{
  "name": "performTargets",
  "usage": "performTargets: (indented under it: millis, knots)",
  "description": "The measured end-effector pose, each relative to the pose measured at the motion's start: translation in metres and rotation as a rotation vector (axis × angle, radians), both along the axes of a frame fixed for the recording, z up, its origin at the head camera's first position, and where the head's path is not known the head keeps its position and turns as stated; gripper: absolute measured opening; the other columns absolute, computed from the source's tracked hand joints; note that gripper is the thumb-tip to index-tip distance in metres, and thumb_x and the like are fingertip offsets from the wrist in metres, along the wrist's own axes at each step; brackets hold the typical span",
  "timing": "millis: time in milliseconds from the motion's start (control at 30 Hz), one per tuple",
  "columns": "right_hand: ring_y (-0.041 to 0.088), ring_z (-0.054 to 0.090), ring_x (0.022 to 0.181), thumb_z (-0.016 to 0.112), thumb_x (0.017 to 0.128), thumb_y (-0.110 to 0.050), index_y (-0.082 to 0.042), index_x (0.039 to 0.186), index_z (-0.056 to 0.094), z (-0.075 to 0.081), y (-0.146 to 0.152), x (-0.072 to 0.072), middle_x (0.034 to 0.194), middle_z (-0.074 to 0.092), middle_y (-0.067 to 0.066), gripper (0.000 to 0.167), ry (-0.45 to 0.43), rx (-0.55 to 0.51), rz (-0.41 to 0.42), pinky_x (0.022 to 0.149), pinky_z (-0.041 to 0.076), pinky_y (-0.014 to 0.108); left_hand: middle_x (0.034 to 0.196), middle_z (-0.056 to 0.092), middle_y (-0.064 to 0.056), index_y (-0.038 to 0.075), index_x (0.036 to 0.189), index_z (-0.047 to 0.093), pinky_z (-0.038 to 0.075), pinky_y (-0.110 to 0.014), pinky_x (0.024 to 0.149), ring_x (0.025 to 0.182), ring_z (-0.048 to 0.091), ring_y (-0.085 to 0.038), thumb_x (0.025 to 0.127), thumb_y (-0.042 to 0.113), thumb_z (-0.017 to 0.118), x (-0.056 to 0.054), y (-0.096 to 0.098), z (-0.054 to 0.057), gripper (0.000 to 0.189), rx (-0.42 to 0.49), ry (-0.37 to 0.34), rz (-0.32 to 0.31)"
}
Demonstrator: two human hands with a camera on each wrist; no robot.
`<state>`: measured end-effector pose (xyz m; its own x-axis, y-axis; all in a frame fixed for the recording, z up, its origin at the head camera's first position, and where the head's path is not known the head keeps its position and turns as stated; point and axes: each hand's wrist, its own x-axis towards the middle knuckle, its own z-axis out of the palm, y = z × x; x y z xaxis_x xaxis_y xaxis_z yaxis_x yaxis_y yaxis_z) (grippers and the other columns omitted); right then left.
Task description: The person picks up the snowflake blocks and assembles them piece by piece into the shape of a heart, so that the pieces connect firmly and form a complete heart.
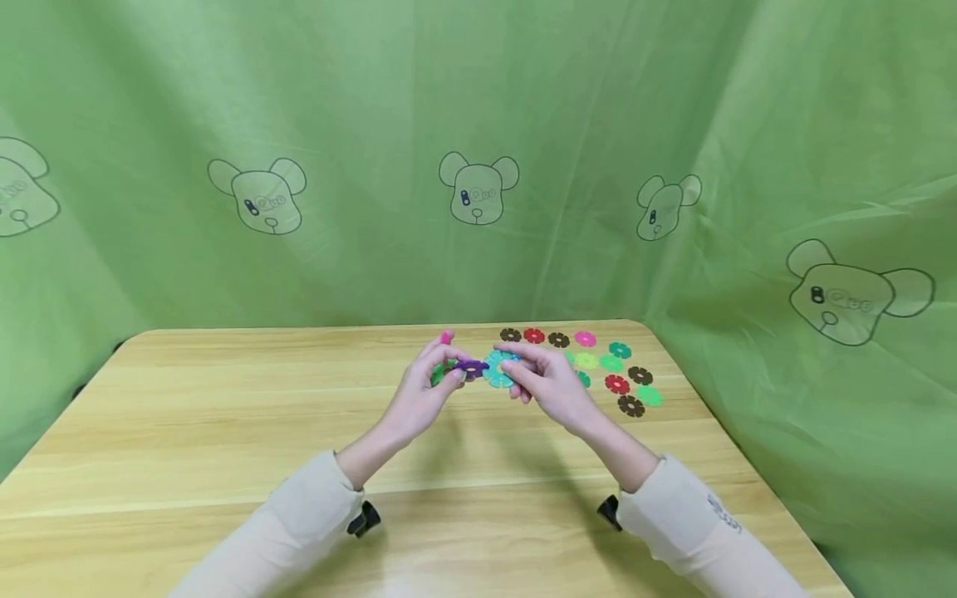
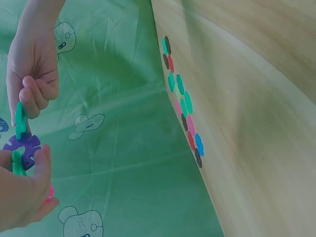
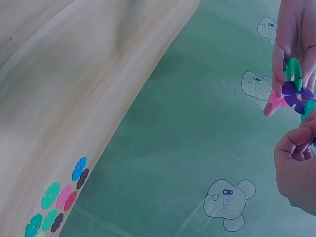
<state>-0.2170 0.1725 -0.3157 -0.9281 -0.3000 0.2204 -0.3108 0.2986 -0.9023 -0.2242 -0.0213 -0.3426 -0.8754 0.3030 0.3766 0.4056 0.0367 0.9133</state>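
Note:
In the head view my left hand grips a small chain of notched plastic snowflake discs above the table. A purple disc sits between its thumb and fingers, with a green disc slotted to it. A pink disc shows by the left fingers in the right wrist view. My right hand pinches a turquoise disc between thumb and fingers, held face toward me. Its edge meets the edge of the purple disc. In the left wrist view, the purple disc lies between both hands.
Loose snowflake discs lie at the table's back right, among them a red disc, a brown disc and a pink disc. The wooden table ends at a green curtain printed with bear heads.

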Motion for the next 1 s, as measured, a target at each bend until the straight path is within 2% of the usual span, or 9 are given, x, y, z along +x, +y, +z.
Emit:
performTargets:
  millis: [167, 300, 467, 600, 800, 1000]
  knots:
    - [0.005, 0.048, 0.051, 0.050, 0.093, -0.006, 0.007, 0.123, 0.051, 0.000, -0.001, 0.001, 0.061, 0.055, 0.007, 0.034, 0.045, 0.027, -0.007, 0.047, 0.040, 0.017, 0.147, 0.023, -0.017, -0.003, 0.105, 0.058, 0.026, -0.047, 0.105, 0.137, 0.017, -0.029, 0.085, -0.008, 0.046, 0.001, -0.003, 0.002, 0.023, -0.002, 0.002, -0.023]
    - [0.005, 0.048, 0.052, 0.050, 0.093, -0.006, 0.006, 0.123, 0.052, 0.000, -0.002, 0.001, 0.062, 0.055, 0.010, 0.033, 0.055, 0.024, -0.021, 0.046, 0.039, 0.017, 0.148, 0.022, -0.015, -0.003, 0.106, 0.057, 0.020, -0.050, 0.107, 0.138, 0.016, -0.028, 0.083, -0.009, 0.044, 0.002, -0.004, 0.005, 0.028, 0.015, -0.034, -0.039]
    - [0.005, 0.049, 0.053, 0.050, 0.093, -0.006, 0.006, 0.123, 0.052, 0.001, -0.003, 0.001, 0.064, 0.055, 0.009, 0.033, 0.043, 0.009, -0.029, 0.047, 0.039, 0.017, 0.148, 0.021, -0.015, -0.006, 0.106, 0.056, 0.027, -0.048, 0.105, 0.138, 0.015, -0.029, 0.084, -0.008, 0.045, 0.002, -0.004, 0.005, 0.024, 0.063, -0.089, -0.053]
    - [0.005, 0.048, 0.052, 0.050, 0.093, -0.006, 0.006, 0.122, 0.053, 0.002, -0.004, 0.002, 0.062, 0.054, 0.006, 0.032, 0.061, 0.020, -0.028, 0.045, 0.038, 0.017, 0.147, 0.024, -0.017, -0.008, 0.101, 0.055, 0.034, -0.042, 0.101, 0.137, 0.017, -0.029, 0.087, -0.007, 0.048, 0.003, -0.002, 0.004, 0.016, 0.098, -0.067, -0.040]
    - [0.006, 0.045, 0.050, 0.052, 0.092, -0.007, 0.005, 0.119, 0.056, 0.003, -0.004, 0.005, 0.059, 0.053, 0.005, 0.030, 0.106, 0.079, -0.040, 0.042, 0.032, 0.018, 0.144, 0.030, -0.018, -0.010, 0.097, 0.057, 0.042, -0.032, 0.094, 0.135, 0.022, -0.030, 0.085, -0.012, 0.050, 0.006, 0.005, 0.002, 0.014, 0.129, -0.009, 0.018]
    - [0.009, 0.041, 0.049, 0.053, 0.091, -0.006, 0.004, 0.116, 0.058, 0.005, -0.002, 0.008, 0.058, 0.051, 0.009, 0.028, 0.143, 0.109, -0.055, 0.040, 0.027, 0.019, 0.145, 0.029, -0.017, -0.011, 0.097, 0.057, 0.047, -0.026, 0.087, 0.135, 0.024, -0.030, 0.083, -0.015, 0.049, 0.009, 0.011, 0.004, 0.016, 0.168, -0.045, 0.036]
